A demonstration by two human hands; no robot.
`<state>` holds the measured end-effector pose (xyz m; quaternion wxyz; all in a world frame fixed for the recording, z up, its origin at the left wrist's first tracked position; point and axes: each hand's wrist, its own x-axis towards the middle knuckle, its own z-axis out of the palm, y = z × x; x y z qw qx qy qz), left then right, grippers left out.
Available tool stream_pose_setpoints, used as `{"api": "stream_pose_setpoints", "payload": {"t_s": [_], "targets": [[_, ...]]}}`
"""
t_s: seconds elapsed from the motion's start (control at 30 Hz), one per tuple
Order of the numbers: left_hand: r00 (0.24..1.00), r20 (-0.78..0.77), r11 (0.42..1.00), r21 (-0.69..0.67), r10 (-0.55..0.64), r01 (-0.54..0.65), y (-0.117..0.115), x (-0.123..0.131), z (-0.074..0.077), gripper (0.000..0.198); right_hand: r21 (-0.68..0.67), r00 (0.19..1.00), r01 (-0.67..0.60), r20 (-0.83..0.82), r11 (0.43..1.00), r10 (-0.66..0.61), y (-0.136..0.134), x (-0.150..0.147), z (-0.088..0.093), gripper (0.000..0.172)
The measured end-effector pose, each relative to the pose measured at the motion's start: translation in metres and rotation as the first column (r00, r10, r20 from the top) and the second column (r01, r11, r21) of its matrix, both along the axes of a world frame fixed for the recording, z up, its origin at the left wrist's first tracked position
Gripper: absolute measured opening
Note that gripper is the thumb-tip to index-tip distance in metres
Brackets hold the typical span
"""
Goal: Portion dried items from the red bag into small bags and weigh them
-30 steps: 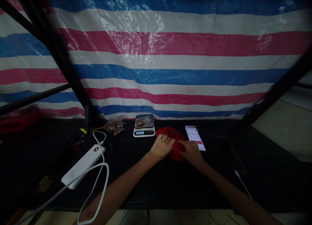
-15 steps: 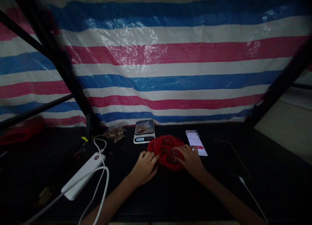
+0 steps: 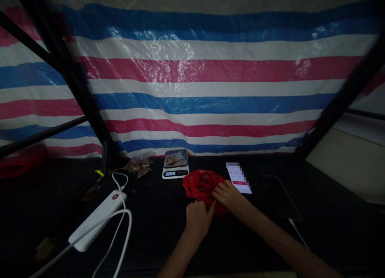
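Left hand [image 3: 197, 220]: our fingers meet the red plastic bag [image 3: 200, 185], but we cannot tell their grip.
Right hand [image 3: 229, 196]: our fingers lie narrowly closed on that bag.
Beyond: digital kitchen scale [image 3: 175, 169].

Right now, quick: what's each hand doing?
Left hand: fingers curled at the near edge of the red bag; cannot tell if gripping.
Right hand: fingers on top of the red bag; cannot tell if holding it.

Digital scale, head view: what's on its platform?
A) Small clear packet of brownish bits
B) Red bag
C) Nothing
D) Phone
A. The digital scale carries a small clear packet of brownish contents on its dark platform, while the red bag lies off it on the bench.
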<state>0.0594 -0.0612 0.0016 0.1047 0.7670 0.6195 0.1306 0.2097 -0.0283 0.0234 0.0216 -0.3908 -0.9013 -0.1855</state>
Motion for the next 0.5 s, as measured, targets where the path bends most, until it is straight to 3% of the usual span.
{"api": "stream_pose_setpoints", "payload": {"t_s": [0.1, 0.2, 0.37, 0.5], "targets": [[0.998, 0.059, 1.000, 0.004, -0.024, 0.024, 0.005, 0.004, -0.006, 0.038, -0.065, 0.991, 0.104, -0.078, 0.992, -0.109, -0.008, 0.004, 0.008, 0.013], [0.965, 0.260, 0.999, -0.029, -0.023, 0.032, 0.009, 0.002, -0.009, 0.028, -0.154, 0.962, 0.178, -0.179, 0.972, -0.205, -0.015, 0.006, 0.012, 0.014], [0.743, 0.669, 0.992, -0.095, 0.003, 0.082, 0.013, -0.002, -0.002, 0.018, -0.242, 0.888, 0.238, -0.339, 0.941, -0.312, -0.020, 0.010, 0.006, 0.019], [0.637, 0.770, 0.990, -0.116, 0.040, 0.078, 0.015, -0.001, -0.004, 0.017, -0.295, 0.837, 0.252, -0.412, 0.922, -0.361, -0.019, 0.014, -0.002, 0.024]]}}
